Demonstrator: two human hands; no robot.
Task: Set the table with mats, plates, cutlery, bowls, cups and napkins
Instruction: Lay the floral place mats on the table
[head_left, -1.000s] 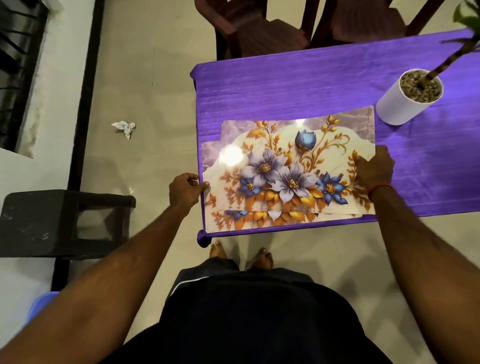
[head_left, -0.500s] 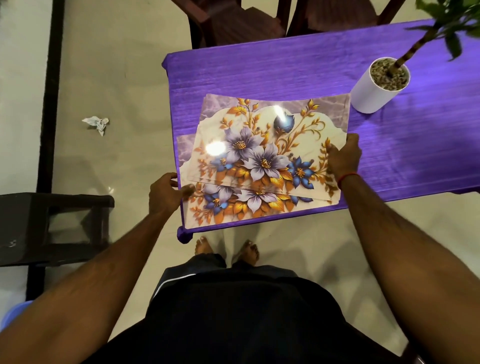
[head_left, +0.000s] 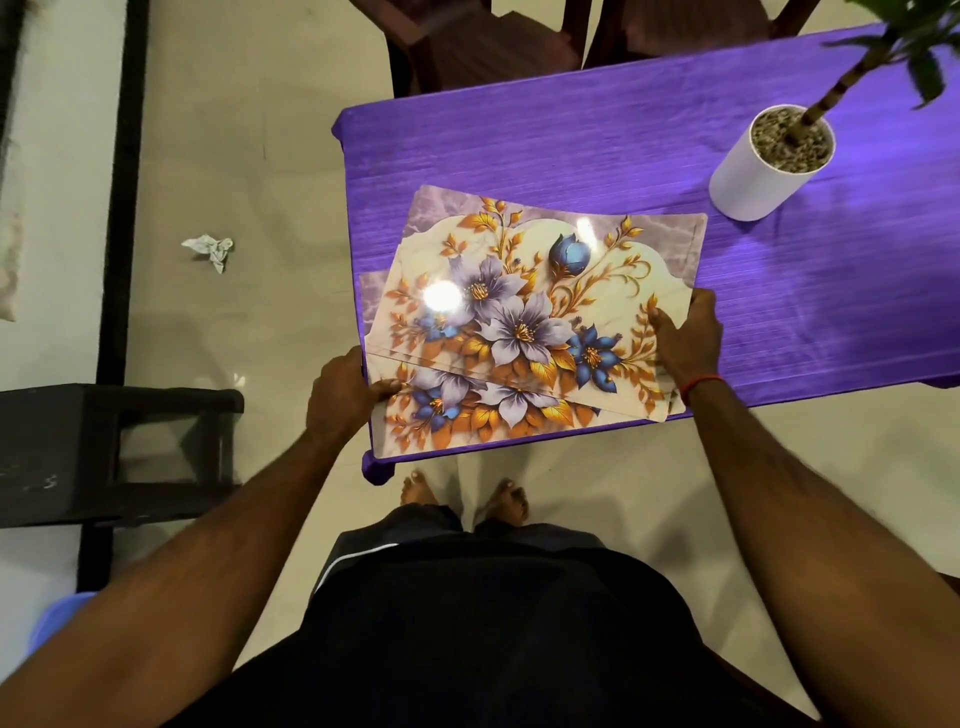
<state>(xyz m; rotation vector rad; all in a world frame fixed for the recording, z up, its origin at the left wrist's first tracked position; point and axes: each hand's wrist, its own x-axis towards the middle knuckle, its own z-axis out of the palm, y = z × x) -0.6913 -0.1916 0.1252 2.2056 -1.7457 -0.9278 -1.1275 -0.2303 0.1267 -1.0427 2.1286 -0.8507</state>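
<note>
The purple worktop (head_left: 571, 156) carries a fanned stack of floral mats (head_left: 519, 322) at its near left corner, with the upper ones skewed across the lower. Both forearms reach in from either side. The left hand (head_left: 340, 392) grips the stack's left edge, thumb on top. The right hand (head_left: 688, 338) clamps the right edge, fingers (head_left: 665, 332) curled onto the print. A white plant pot (head_left: 763, 166) stands well apart.

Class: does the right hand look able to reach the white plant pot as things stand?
Probably yes: only tablecloth lies between the right hand and the pot, but that hand holds the mats.
</note>
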